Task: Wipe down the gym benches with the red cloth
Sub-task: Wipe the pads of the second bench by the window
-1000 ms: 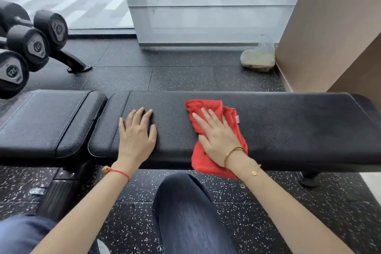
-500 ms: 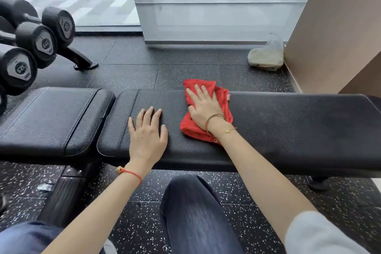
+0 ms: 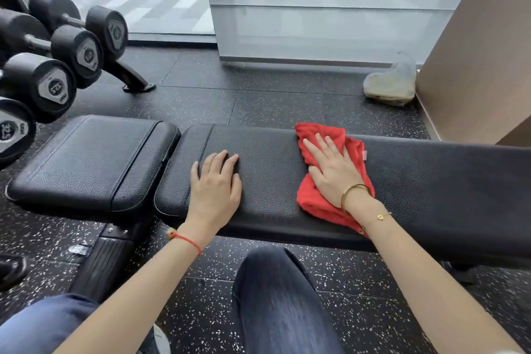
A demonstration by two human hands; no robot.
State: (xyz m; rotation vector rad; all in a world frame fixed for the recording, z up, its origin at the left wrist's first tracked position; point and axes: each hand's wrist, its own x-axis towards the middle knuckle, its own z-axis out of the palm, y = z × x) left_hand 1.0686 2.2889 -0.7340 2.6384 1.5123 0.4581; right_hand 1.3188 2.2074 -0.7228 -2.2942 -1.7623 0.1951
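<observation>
A black padded gym bench [image 3: 431,181] runs across the view, with a shorter seat pad [image 3: 86,164] at its left end. The red cloth [image 3: 319,201] lies crumpled on the long pad, spanning from its far edge to near its front edge. My right hand [image 3: 334,172] presses flat on top of the cloth, fingers spread toward the far side. My left hand [image 3: 215,190] rests palm-down on the bare pad, a hand's width left of the cloth, holding nothing.
A rack of black dumbbells [image 3: 57,66] stands at the left, close to the seat pad. A bulging plastic bag [image 3: 390,85] sits on the speckled rubber floor by the brown wall [image 3: 474,52]. My knees [image 3: 275,296] are under the bench's front edge.
My right hand pushed the cloth from the front edge to the far edge, then drew it back toward the middle and a little rightward. My left hand has stayed in place.
</observation>
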